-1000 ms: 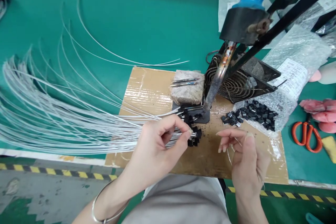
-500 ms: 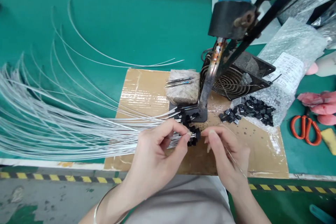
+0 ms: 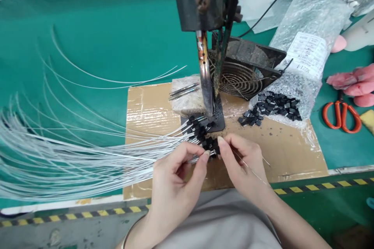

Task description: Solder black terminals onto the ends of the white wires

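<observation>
My left hand [image 3: 181,175] pinches a white cable close to its black connector [image 3: 215,148], thumb against forefinger. Closed too, my right hand [image 3: 244,159] has its thumb and fingertips at the far side of that connector. A thin silvery wire, which looks like solder [image 3: 248,168], runs through the right hand and sticks out behind the fingers. Many white cables [image 3: 96,159] stretch left from my hands, with black connectors [image 3: 200,128] clustered at their near ends. Just above them points the tip of a mounted soldering iron [image 3: 208,97].
Cardboard [image 3: 292,155] lies under the work. Behind are a whitish block [image 3: 187,103] with metal rods and a dark fan [image 3: 242,79]. Loose black connectors [image 3: 274,105] spill from a bubble-wrap bag [image 3: 309,27]. Orange-handled scissors [image 3: 341,118] lie at the right.
The view has shifted, so the iron and fan appear further left. My right fingertips have closed in on the connector, where a small gap showed before. My left hand keeps its pinch.
</observation>
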A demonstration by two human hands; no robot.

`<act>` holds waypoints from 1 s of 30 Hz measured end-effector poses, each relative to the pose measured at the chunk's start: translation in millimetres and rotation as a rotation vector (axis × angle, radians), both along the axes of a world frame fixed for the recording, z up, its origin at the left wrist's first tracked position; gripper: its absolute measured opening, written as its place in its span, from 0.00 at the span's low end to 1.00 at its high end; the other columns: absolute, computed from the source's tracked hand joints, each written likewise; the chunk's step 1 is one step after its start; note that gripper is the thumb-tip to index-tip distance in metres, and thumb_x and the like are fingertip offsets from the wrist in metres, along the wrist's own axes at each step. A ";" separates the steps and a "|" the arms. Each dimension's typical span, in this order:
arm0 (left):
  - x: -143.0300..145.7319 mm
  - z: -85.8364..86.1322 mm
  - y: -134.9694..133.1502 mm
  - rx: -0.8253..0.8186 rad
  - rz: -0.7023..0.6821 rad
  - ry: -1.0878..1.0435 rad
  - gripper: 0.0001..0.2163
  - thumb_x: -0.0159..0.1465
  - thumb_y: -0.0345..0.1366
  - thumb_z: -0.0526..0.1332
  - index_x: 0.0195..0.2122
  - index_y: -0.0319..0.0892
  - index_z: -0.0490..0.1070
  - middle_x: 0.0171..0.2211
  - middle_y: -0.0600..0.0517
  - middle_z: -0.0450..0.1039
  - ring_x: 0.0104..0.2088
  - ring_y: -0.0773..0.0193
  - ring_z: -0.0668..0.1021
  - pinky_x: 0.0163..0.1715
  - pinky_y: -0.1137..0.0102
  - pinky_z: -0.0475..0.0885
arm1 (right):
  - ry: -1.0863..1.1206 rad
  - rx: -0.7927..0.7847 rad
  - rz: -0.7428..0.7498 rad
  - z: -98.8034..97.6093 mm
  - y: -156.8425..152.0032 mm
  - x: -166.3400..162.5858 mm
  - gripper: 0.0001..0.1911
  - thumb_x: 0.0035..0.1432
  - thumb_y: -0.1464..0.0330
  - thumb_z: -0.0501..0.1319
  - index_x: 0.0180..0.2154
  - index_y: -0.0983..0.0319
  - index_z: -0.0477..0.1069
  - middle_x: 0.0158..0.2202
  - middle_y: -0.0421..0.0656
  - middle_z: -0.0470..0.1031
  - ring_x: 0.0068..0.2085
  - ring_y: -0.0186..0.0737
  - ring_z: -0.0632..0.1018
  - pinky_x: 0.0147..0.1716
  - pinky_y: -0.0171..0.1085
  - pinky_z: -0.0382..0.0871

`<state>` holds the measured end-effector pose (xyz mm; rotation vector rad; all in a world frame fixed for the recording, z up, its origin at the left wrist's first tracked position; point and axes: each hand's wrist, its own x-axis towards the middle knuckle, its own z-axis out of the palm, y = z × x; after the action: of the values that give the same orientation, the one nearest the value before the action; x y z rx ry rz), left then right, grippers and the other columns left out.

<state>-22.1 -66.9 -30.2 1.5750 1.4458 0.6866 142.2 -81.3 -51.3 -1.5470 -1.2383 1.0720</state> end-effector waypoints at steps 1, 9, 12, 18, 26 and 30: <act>0.5 0.5 -0.1 -0.017 0.009 -0.007 0.07 0.71 0.33 0.63 0.34 0.45 0.75 0.26 0.55 0.75 0.23 0.68 0.71 0.21 0.71 0.59 | 0.012 -0.011 0.003 -0.4 0.2 -0.1 0.21 0.74 0.65 0.58 0.25 0.59 0.60 0.22 0.32 0.61 0.24 0.29 0.62 0.22 0.32 0.54; 7.2 2.3 -5.1 -0.042 0.116 -0.031 0.06 0.69 0.33 0.65 0.33 0.45 0.76 0.28 0.54 0.78 0.27 0.66 0.74 0.23 0.72 0.63 | 0.041 -0.035 -0.009 -2.0 -0.3 -0.2 0.22 0.75 0.62 0.58 0.25 0.59 0.62 0.23 0.33 0.62 0.25 0.30 0.62 0.25 0.33 0.56; 7.3 1.9 -5.5 -0.031 0.111 -0.031 0.06 0.69 0.33 0.65 0.33 0.45 0.76 0.28 0.54 0.78 0.28 0.65 0.75 0.24 0.72 0.65 | 0.034 -0.018 -0.009 -1.3 -0.9 -0.4 0.22 0.75 0.63 0.58 0.25 0.59 0.62 0.23 0.33 0.62 0.25 0.30 0.63 0.25 0.33 0.58; 5.1 1.6 -5.7 0.011 0.096 -0.015 0.06 0.69 0.33 0.65 0.33 0.45 0.76 0.27 0.54 0.77 0.27 0.66 0.74 0.23 0.71 0.65 | 0.042 0.011 -0.020 1.4 -1.5 0.1 0.21 0.74 0.64 0.60 0.26 0.59 0.64 0.23 0.32 0.63 0.24 0.29 0.62 0.23 0.32 0.57; -0.7 2.8 -2.7 0.195 -0.030 0.092 0.05 0.69 0.29 0.65 0.36 0.47 0.76 0.29 0.55 0.81 0.22 0.67 0.74 0.20 0.70 0.65 | 0.096 -0.008 -0.028 -0.2 -4.4 1.6 0.20 0.75 0.62 0.61 0.28 0.60 0.71 0.24 0.34 0.68 0.26 0.30 0.69 0.27 0.32 0.62; -20.0 0.5 -0.9 0.502 -0.043 0.297 0.11 0.66 0.25 0.67 0.45 0.49 0.77 0.39 0.53 0.85 0.25 0.64 0.76 0.31 0.64 0.71 | 0.215 -0.033 -0.155 -6.5 -11.0 22.4 0.30 0.78 0.52 0.51 0.34 0.60 0.83 0.27 0.40 0.76 0.27 0.34 0.73 0.25 0.34 0.66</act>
<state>-42.1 -67.8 -29.7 2.1632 1.5192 0.8649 164.7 -92.3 -57.8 -1.4834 -0.9443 1.1285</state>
